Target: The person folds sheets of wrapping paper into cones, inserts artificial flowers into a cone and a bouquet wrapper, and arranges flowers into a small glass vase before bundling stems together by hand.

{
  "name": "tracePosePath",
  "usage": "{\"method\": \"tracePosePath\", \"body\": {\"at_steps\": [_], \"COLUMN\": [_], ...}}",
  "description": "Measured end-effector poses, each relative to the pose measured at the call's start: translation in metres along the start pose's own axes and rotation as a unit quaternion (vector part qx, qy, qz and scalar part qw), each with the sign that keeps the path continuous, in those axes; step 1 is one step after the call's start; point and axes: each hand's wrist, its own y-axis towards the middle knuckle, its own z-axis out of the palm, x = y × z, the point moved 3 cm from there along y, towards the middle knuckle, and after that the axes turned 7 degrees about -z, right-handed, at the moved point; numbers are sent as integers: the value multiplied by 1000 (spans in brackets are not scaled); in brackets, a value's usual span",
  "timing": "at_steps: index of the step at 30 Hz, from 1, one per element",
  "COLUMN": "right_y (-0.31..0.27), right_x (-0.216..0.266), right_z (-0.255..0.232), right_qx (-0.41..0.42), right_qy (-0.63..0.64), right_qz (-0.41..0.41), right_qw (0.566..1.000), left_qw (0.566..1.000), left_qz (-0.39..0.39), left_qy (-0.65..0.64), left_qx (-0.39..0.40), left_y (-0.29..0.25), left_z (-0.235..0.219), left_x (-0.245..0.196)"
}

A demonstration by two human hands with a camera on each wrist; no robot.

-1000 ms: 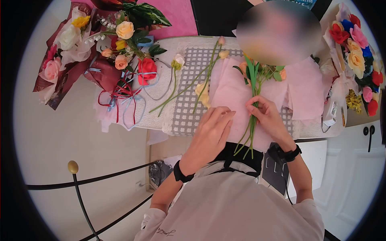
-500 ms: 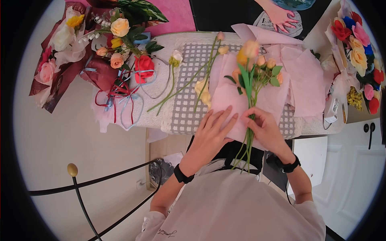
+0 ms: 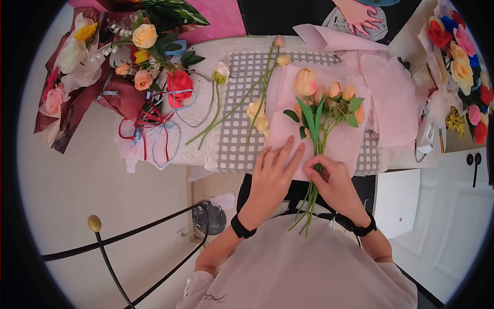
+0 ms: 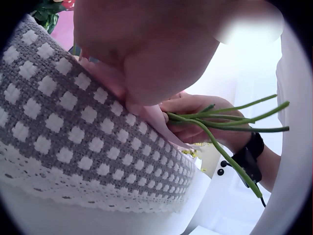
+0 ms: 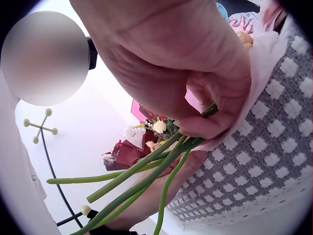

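Note:
My right hand (image 3: 333,180) pinches a bunch of artificial flowers by its green stems (image 5: 161,161), thumb and fingers curled round them. A pale peach tulip (image 3: 305,82) and several small peach roses (image 3: 349,92) top the bunch, lying over pink wrapping paper (image 3: 283,121). The stem ends hang past the table's front edge toward my body. My left hand (image 3: 274,172) rests on the near edge of the paper with its fingers spread, just left of the stems. In the left wrist view the paper edge folds down between the left hand and the stems (image 4: 230,120).
Loose stems with a white flower (image 3: 221,71) and pale buds lie left on the grey checked cloth (image 3: 236,103). A red rose (image 3: 180,87), ribbons (image 3: 152,123) and dark-red wrapped bouquets (image 3: 123,98) stand farther left. Another bouquet (image 3: 460,72) is at right; another person's hand (image 3: 360,15) rests across the table.
The bunch has come down toward my body and onto the pink paper, the right hand lowering with it. My left hand, earlier raised with fingers together, now lies spread on the paper's near edge.

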Motion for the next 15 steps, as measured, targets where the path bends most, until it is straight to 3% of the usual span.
{"method": "tracePosePath", "body": {"at_steps": [2,9,15], "right_y": [-1,4,5], "right_x": [0,0,6], "right_z": [0,-10,-9], "right_qx": [-4,8,-16], "right_qy": [6,16,17], "right_qz": [2,-22,-11], "right_qw": [1000,1000,1000], "left_qw": [998,996,993], "left_qz": [-21,-61,-94], "left_qy": [59,62,-57], "left_qx": [-25,-2,37], "left_y": [-4,-9,0], "left_z": [4,6,-26], "left_x": [-5,-24,-24]}}
